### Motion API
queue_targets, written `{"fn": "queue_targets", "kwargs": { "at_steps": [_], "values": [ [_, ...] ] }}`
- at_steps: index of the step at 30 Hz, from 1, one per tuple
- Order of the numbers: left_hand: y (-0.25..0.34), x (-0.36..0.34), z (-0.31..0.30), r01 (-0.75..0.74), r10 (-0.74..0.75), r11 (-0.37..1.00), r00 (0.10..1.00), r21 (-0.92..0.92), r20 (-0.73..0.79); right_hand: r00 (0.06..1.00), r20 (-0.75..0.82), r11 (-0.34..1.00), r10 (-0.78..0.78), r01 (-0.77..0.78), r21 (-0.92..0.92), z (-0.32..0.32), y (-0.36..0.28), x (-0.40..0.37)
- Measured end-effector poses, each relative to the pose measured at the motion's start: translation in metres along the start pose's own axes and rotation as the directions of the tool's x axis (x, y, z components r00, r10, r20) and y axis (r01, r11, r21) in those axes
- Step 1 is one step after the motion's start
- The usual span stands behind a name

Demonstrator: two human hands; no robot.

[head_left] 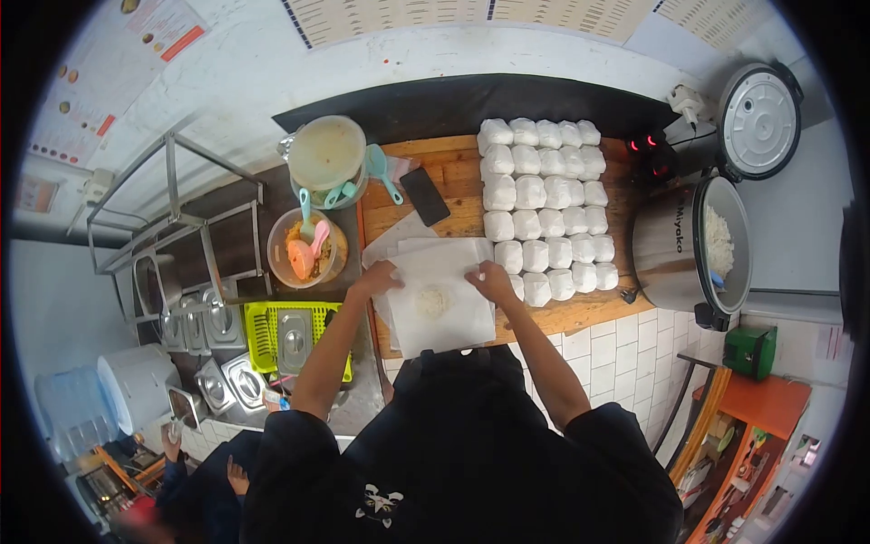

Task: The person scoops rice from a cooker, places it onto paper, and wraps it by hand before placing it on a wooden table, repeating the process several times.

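In front of me on the wooden table lies a stack of white paper sheets (444, 263), some askew at the left. A small pale patch of rice (435, 302) shows at the middle of the top sheet. My left hand (382, 276) is closed on the left edge of the paper. Opposite it, my right hand (490, 282) pinches the right edge. Rows of white paper-wrapped packets (544, 193) stand just beyond my right hand. A dark phone (424, 197) rests on the table past the paper.
At right, an open rice cooker (675, 245) holds rice; its lid (759, 121) tilts up. Left are a tub of orange food with spoons (339, 258), a lidded tub (328, 154), a yellow-green basket (261, 340) and a metal rack (195, 172). Another person's hand (237, 475) shows lower left.
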State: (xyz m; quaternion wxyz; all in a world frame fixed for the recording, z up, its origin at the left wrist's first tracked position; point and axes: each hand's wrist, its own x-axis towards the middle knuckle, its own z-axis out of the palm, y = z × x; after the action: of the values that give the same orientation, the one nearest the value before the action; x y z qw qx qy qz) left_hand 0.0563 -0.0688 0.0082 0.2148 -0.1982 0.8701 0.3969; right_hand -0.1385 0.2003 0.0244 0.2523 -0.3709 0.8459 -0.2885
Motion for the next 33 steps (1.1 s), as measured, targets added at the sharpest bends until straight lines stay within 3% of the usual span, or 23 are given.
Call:
{"fn": "queue_targets", "kwargs": {
  "at_steps": [1, 2, 4, 5, 7, 8, 9, 11, 12, 15, 18, 19, 20, 22, 23, 26, 27, 29, 30, 32, 33],
  "values": [
    [-0.001, -0.008, 0.002, 0.046, -0.058, 0.987, 0.995, -0.154, -0.077, 0.999, -0.04, 0.972, 0.009, 0.001, 0.235, 0.01, 0.006, 0.005],
    [0.003, -0.015, 0.01, 0.118, -0.172, 0.925, 0.977, -0.362, -0.122, 0.996, -0.03, 0.964, 0.087, -0.076, 0.254, 0.021, 0.013, 0.004],
    [0.015, -0.026, 0.036, 0.183, -0.406, 0.662, 0.903, -0.726, -0.142, 0.972, -0.008, 0.932, 0.236, -0.224, 0.284, 0.027, 0.007, 0.002],
    [0.021, -0.032, 0.049, 0.188, -0.43, 0.646, 0.891, -0.739, -0.149, 0.894, 0.308, 0.841, 0.326, -0.423, 0.337, 0.019, 0.003, -0.002],
    [0.031, -0.052, 0.081, 0.205, -0.482, 0.605, 0.864, -0.769, -0.148, 0.94, 0.275, 0.899, 0.202, -0.29, 0.329, 0.026, 0.014, -0.022],
    [0.03, -0.064, 0.097, 0.186, -0.466, 0.666, 0.86, -0.722, -0.208, 0.956, 0.258, 0.919, 0.138, -0.221, 0.328, 0.031, 0.02, -0.031],
    [0.022, -0.073, 0.118, 0.169, -0.444, 0.725, 0.855, -0.667, -0.266, 0.951, 0.192, 0.936, 0.243, -0.281, 0.21, 0.015, -0.012, -0.043],
    [0.011, -0.087, 0.156, 0.176, -0.383, 0.861, 0.842, -0.476, -0.38, 0.994, 0.104, 0.999, 0.031, -0.029, -0.017, 0.015, -0.017, -0.058],
    [0.014, -0.092, 0.16, 0.189, -0.408, 0.845, 0.834, -0.5, -0.373, 0.994, 0.077, 0.987, -0.082, 0.092, -0.135, 0.017, -0.016, -0.064],
    [0.036, -0.108, 0.16, 0.19, -0.47, 0.787, 0.802, -0.587, -0.37, 0.999, 0.004, 0.999, 0.032, -0.032, 0.018, 0.047, 0.012, -0.058],
    [0.04, -0.11, 0.152, 0.132, -0.502, 0.734, 0.765, -0.666, -0.403, 0.907, -0.045, 0.873, 0.419, -0.389, 0.293, 0.045, -0.006, -0.054],
    [0.04, -0.111, 0.152, 0.12, -0.499, 0.729, 0.767, -0.674, -0.403, 0.913, -0.017, 0.909, 0.408, -0.405, 0.097, 0.05, 0.005, -0.057],
    [0.04, -0.112, 0.151, 0.107, -0.495, 0.724, 0.769, -0.682, -0.404, 0.93, 0.125, 0.939, 0.345, -0.342, -0.041, 0.045, 0.012, -0.061],
    [0.035, -0.113, 0.15, 0.215, -0.47, 0.787, 0.816, -0.578, -0.336, 0.874, 0.412, 0.949, 0.255, -0.147, -0.278, 0.037, 0.036, -0.069],
    [0.033, -0.114, 0.149, 0.263, -0.46, 0.814, 0.836, -0.518, -0.299, 0.912, 0.361, 0.949, 0.194, -0.08, -0.306, 0.046, 0.051, -0.078],
    [0.032, -0.124, 0.139, 0.249, -0.387, 0.848, 0.894, -0.469, -0.225, 0.867, 0.479, 0.975, 0.139, -0.036, -0.218, 0.031, 0.046, -0.083],
    [0.029, -0.126, 0.14, 0.221, -0.387, 0.795, 0.902, -0.566, -0.191, 0.813, 0.558, 0.966, 0.164, -0.017, -0.26, 0.02, 0.033, -0.077],
    [0.017, -0.122, 0.144, 0.164, -0.368, 0.662, 0.921, -0.732, -0.126, 0.743, 0.642, 0.982, 0.189, -0.157, -0.108, 0.006, 0.02, -0.066],
    [0.013, -0.111, 0.148, 0.106, -0.39, 0.64, 0.899, -0.761, -0.202, 0.704, 0.684, 0.973, 0.191, -0.227, -0.038, 0.002, 0.018, -0.059],
    [0.006, -0.08, 0.147, -0.017, -0.439, 0.595, 0.83, -0.803, -0.343, 0.883, 0.42, 0.954, 0.211, -0.28, 0.109, 0.018, 0.02, -0.043],
    [0.011, -0.068, 0.138, -0.042, -0.44, 0.671, 0.782, -0.741, -0.442, 0.934, 0.272, 0.94, 0.231, -0.287, 0.187, 0.031, 0.022, -0.034]
  ]
}}
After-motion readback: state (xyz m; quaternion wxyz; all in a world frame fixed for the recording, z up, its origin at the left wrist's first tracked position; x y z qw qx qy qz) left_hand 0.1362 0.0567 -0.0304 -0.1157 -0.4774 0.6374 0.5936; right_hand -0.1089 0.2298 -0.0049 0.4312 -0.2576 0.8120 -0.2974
